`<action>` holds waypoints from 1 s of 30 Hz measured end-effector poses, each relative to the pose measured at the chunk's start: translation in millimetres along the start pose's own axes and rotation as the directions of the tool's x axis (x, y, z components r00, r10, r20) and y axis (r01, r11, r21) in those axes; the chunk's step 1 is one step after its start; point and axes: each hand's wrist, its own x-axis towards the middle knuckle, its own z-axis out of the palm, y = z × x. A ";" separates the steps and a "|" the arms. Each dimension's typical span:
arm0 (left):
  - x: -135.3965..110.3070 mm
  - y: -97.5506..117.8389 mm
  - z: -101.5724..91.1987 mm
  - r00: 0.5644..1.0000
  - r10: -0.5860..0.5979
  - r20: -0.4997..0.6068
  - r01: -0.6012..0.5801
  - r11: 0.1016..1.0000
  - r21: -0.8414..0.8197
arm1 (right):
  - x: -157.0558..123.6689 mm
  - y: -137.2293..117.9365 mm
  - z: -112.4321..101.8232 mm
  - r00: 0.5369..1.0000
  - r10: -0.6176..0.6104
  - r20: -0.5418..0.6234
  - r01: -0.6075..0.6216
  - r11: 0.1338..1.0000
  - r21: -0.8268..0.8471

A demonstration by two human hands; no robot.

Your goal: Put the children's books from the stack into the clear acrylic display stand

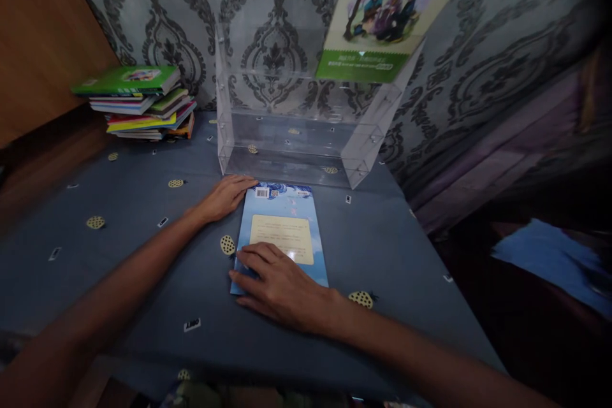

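A thin blue book [282, 205] lies flat on the table, its back cover up, with a barcode and a cream text panel showing. Across its lower part rests my right hand [282, 287], palm down, the fingers spread over the near left edge of the cover. My left hand [228, 196] lies flat at the book's far left corner, fingers stretched out and touching it. Neither hand is wrapped round the book. Just beyond the book stands a clear acrylic rack [287, 169] with stepped shelves.
A green-fronted book [368, 38] stands in the rack's upper right. Several books [143, 102] are stacked at the back left beside a wooden panel [48, 44]. The dark blue tablecloth [143, 255] ends at the right, where a light blue cloth [549, 261] lies lower down.
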 end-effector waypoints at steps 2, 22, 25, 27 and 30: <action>-0.5 1.5 -0.1 1.000 0.009 -0.008 -0.009 1.000 0.023 | -2.1 -0.3 1.6 1.000 -0.010 -0.006 0.010 1.000 -0.008; -105.5 72.6 -57.0 0.916 0.325 0.235 -0.336 0.942 0.007 | -62.2 -8.9 -20.3 0.921 0.370 -0.120 -0.263 0.820 0.509; -109.4 92.6 -63.6 0.885 0.377 0.272 -0.383 0.923 -0.034 | -65.6 -7.8 -22.4 0.804 0.582 -0.127 -0.353 0.637 0.685; -105.3 105.5 -61.9 0.857 0.416 0.305 -0.421 0.906 -0.055 | -66.9 -6.5 -21.9 0.725 0.681 -0.106 -0.400 0.541 0.739; -91.6 123.8 -52.1 0.817 0.473 0.328 -0.475 0.876 -0.080 | -68.4 -4.5 -19.5 0.642 0.764 -0.062 -0.437 0.431 0.790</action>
